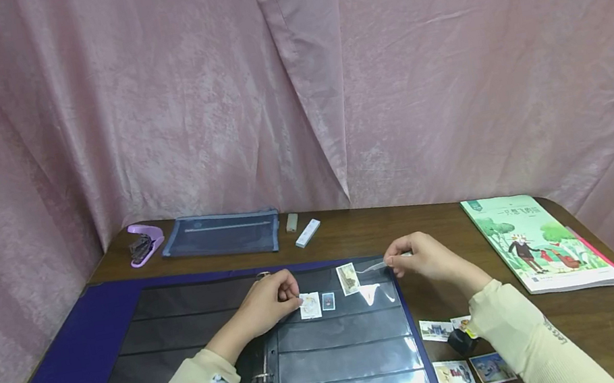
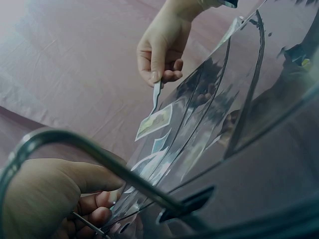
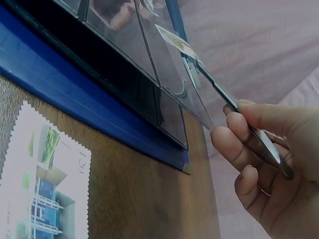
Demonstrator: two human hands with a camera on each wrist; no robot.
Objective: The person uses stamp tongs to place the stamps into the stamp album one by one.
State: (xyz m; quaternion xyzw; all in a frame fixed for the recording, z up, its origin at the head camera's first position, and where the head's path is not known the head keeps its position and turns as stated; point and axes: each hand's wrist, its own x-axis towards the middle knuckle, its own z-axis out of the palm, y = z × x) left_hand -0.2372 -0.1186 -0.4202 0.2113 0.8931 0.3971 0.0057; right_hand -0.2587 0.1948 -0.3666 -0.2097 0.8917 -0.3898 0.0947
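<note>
A stamp album [image 1: 331,331] lies spread out, its black pages divided into clear strip pockets. My right hand [image 1: 420,257] pinches metal tweezers [image 3: 219,92] between thumb and fingers. At the tweezers' tips is a stamp [image 1: 348,278] with a pale border, over the upper part of the right page. My left hand [image 1: 268,304], at the top of that page near the binder rings, pinches the page's clear film between thumb and curled fingers. Beside its fingertips lie a white stamp [image 1: 310,306] and a small blue stamp [image 1: 328,301]. The exact grip of the left fingertips is partly hidden.
Several loose stamps [image 1: 454,375] lie right of the album, partly under the right forearm. A green book [image 1: 541,243] lies at the right. Along the back are a purple stapler-like object [image 1: 151,243], a blue mesh pouch [image 1: 222,235] and a small white box [image 1: 307,233].
</note>
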